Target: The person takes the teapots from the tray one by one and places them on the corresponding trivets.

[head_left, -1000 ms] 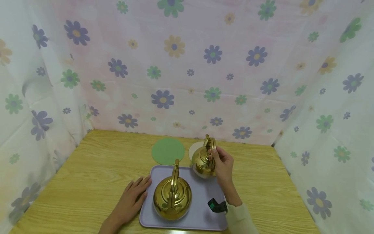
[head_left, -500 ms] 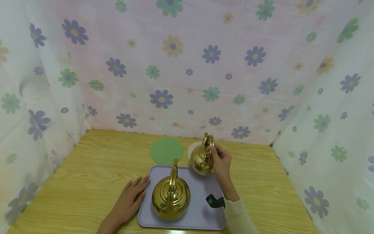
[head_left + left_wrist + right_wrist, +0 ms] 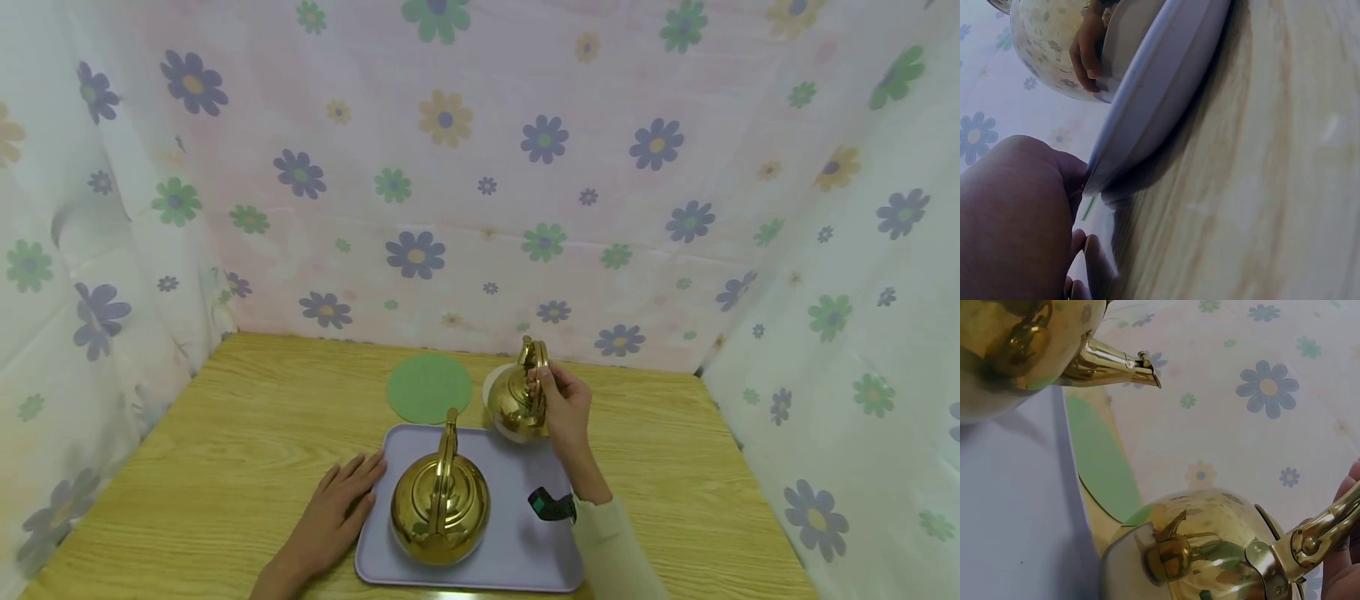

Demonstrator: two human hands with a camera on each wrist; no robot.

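A flower-print curtain (image 3: 480,175) takes up most of my head view, behind and on both sides of the wood-grain table (image 3: 210,467). On that table I have the lilac tray (image 3: 525,562), and on its left half stands the near kettle (image 3: 440,521), gold and upright, its spout pointing away from the person. The held kettle (image 3: 513,406), also gold, is at the tray's far right corner, directly left of the right hand (image 3: 567,410), whose fingers and thumb are clamped round its handle; from here I can't tell whether its base touches anything. The left hand (image 3: 337,504) lies apart from both kettles, fingers relaxed and fairly straight, their tips against the tray's left rim. Just beyond the tray I see a green disc (image 3: 429,388), and right of it a pale disc (image 3: 491,380), partly hidden by the held kettle. Smallest is the black band (image 3: 551,504) at the right wrist
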